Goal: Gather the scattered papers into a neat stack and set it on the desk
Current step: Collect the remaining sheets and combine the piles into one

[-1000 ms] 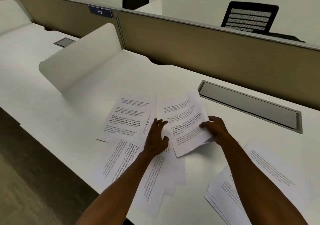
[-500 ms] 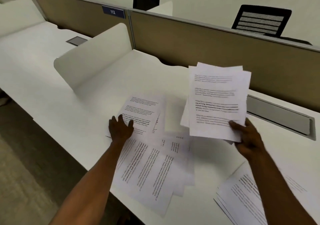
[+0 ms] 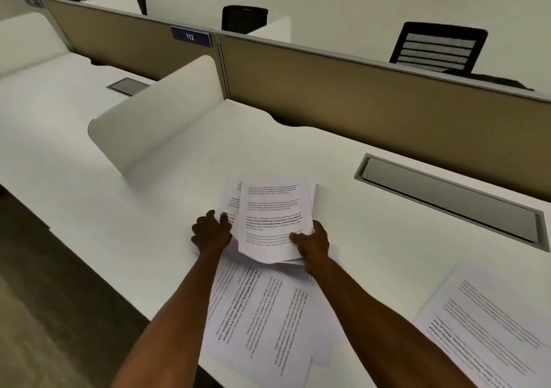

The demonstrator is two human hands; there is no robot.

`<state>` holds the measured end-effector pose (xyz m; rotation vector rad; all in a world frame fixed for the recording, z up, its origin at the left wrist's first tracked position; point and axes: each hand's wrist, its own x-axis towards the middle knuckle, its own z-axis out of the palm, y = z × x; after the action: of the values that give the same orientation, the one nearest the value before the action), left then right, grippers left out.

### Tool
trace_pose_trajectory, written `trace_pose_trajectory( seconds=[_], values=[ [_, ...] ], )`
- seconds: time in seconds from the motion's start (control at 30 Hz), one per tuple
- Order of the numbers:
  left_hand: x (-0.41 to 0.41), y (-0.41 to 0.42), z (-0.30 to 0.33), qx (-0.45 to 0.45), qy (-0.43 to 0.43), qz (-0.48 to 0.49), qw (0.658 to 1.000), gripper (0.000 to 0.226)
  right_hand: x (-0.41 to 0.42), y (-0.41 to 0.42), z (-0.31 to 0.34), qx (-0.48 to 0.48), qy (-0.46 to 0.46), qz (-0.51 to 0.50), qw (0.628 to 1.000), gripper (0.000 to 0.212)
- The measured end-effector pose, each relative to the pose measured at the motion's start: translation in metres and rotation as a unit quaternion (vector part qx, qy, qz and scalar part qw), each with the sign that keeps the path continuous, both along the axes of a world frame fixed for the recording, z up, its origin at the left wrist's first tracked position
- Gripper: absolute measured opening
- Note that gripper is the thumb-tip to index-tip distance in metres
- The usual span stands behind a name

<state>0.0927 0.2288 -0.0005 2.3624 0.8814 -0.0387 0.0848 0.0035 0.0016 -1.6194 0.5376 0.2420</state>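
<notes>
A small bundle of printed sheets [image 3: 272, 208] lies in the middle of the white desk [image 3: 155, 208], loosely squared with edges fanned at the left. My right hand [image 3: 311, 240] grips its lower right corner, thumb on top. My left hand [image 3: 210, 232] holds the bundle's lower left edge, where sheets underneath stick out. Several more printed sheets [image 3: 268, 313] lie spread between my forearms near the front edge. Another pile of papers [image 3: 489, 325] lies at the right.
A white curved divider [image 3: 155, 119] stands to the left. A tan partition [image 3: 372, 95] with a "112" label [image 3: 190, 37] runs along the back. A grey cable hatch [image 3: 453, 199] is set in the desk at right. Black chairs [image 3: 438, 47] stand beyond.
My right hand brought the raised bundle down onto the sheets under my left hand. My left hand now grips the combined bundle's left edge. The view shifted right.
</notes>
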Motion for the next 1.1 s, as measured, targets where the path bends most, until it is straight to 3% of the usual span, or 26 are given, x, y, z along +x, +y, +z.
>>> trace_pose_trajectory(
  seconds=[0.07,0.17,0.33,0.57,0.77,0.97,1.03,1.1],
  values=[
    [0.005,0.008,0.0,-0.034,-0.031,0.039,0.998,0.048,0.003,0.008,-0.001,-0.143,-0.019,0.045,0.988,0.059],
    [0.007,0.016,-0.002,-0.034,-0.027,0.008,0.999,0.055,0.006,0.019,-0.003,-0.279,-0.056,0.108,0.953,0.061],
    [-0.001,0.013,-0.008,0.033,0.011,-0.077,0.996,0.078,0.011,0.041,0.0,-0.361,-0.057,0.184,0.913,0.064],
    [-0.004,0.008,-0.015,0.046,-0.011,-0.097,0.994,0.072,0.031,0.062,0.01,-0.289,-0.01,0.149,0.946,0.08],
    [-0.01,0.011,-0.013,0.032,-0.035,-0.101,0.994,0.071,0.058,0.056,0.02,-0.078,0.084,0.041,0.993,0.065],
    [-0.013,0.011,-0.009,0.018,-0.036,-0.119,0.992,0.075,0.064,0.052,0.025,-0.043,0.119,0.076,0.989,0.065],
    [-0.013,0.009,-0.008,0.012,-0.035,-0.117,0.992,0.076,0.062,0.053,0.023,-0.06,0.095,0.099,0.989,0.064],
    [-0.013,0.009,-0.007,0.003,-0.035,-0.121,0.992,0.077,0.059,0.051,0.023,-0.083,0.026,0.107,0.99,0.05]
  ],
)
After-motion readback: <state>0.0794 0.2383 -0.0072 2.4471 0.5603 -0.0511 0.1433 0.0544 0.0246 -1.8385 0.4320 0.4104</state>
